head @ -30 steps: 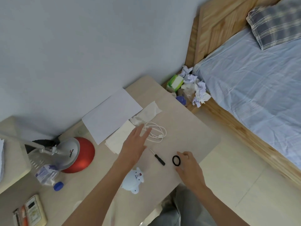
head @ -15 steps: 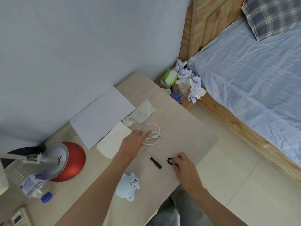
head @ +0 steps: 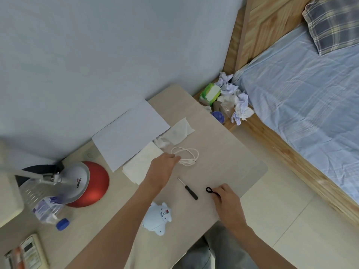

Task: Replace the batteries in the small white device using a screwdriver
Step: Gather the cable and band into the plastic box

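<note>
Two bare hands are over a pale desk. Left hand: reaching to the far side, palm down, fingers curled in and closed on the near-left edge of a coiled white cable. Right hand: near the desk's right edge, fingers bent, thumb and forefinger pinching a small black loop that is flattened on the desk surface. Screwdriver: thin metal shaft and black handle, lying flat between the two hands, touched by neither, tip pointing to the far left. Small white device: animal-shaped, lying near the desk's near edge, just right of the left forearm and well apart from both hands; a small red-and-white detail shows on its upper face. Far-left desk area: a white paper sheet, a folded napkin and a crumpled tissue. Left side: a lamp with a red dome base and a plastic bottle lying on its side. Right: a wooden bed with a blue sheet.
</note>
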A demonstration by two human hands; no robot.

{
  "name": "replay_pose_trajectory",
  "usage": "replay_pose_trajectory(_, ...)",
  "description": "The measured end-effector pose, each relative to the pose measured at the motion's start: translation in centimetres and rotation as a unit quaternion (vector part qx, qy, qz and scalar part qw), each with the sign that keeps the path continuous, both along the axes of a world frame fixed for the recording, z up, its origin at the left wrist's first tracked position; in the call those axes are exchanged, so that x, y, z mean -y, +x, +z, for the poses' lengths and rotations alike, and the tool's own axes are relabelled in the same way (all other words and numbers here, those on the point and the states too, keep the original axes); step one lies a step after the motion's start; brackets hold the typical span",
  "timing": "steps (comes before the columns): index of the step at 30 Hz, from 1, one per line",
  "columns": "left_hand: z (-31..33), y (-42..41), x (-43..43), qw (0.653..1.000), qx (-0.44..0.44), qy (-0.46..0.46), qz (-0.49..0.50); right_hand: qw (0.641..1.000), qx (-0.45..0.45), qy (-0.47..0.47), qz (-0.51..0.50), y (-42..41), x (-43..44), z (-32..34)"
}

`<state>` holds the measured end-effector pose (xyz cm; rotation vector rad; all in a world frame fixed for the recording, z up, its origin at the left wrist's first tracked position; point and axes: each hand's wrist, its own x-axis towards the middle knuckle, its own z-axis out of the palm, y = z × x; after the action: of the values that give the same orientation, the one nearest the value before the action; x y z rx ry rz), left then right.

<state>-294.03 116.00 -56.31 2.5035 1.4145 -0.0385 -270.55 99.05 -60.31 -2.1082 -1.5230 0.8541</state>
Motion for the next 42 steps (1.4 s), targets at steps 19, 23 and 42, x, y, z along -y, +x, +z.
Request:
replay_pose_trajectory(19, 11.1, -10.5, 13.9, 0.937, 0.199, 0.081, 0.275, 0.98, -0.064, 0.108, 0.153, -6.3, -1.9, 9.4)
replay_pose_trajectory(23, 13.1, -12.8, 19.3, 0.902, 0.22, 0.106, 0.357, 0.965, -0.088, 0.115, 0.219, -9.0, -1.0, 10.3)
replay_pose_trajectory(42, 10.6, -20.7, 33.5, 0.721, 0.409, 0.018, 0.559, 0.922, -0.106, 0.101, 0.36, -23.0, 6.0, 9.4)
